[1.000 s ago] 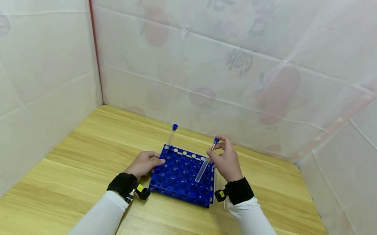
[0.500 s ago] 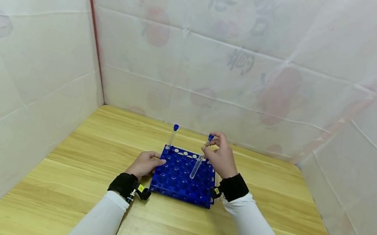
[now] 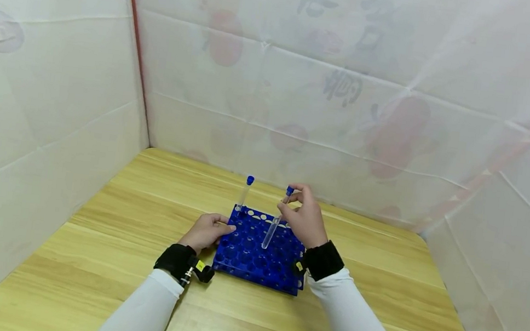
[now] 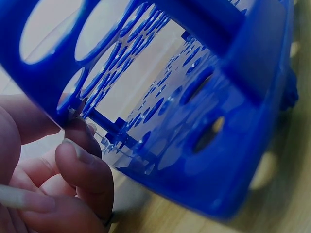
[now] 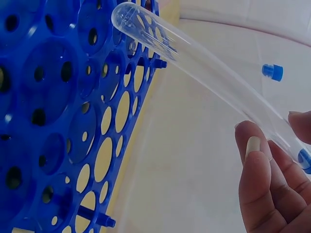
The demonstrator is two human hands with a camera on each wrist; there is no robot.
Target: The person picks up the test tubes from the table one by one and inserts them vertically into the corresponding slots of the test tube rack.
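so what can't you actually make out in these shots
- Head view: which hole of the blue rack the held tube is over; too small.
- Left wrist view: left hand cut off by the frame edge, rack blurred close up.
- Right wrist view: held tube's cap hidden behind the right hand's fingers.

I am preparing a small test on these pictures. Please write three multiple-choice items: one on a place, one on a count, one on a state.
1. Where does the left hand rest?
A. on the rack's left edge
B. on the far wall
C. on the held tube

2. How many capped tubes show in the head view?
A. one
B. two
C. four

3. How is the tube in the right hand?
A. lying flat on the table
C. standing fully in a hole
B. tilted above the rack

Answers: 1 A, its fingers touch the rack at its left side. 2 B, one standing tube at the far corner and one held tube. 3 B, its round end hangs over the holes.
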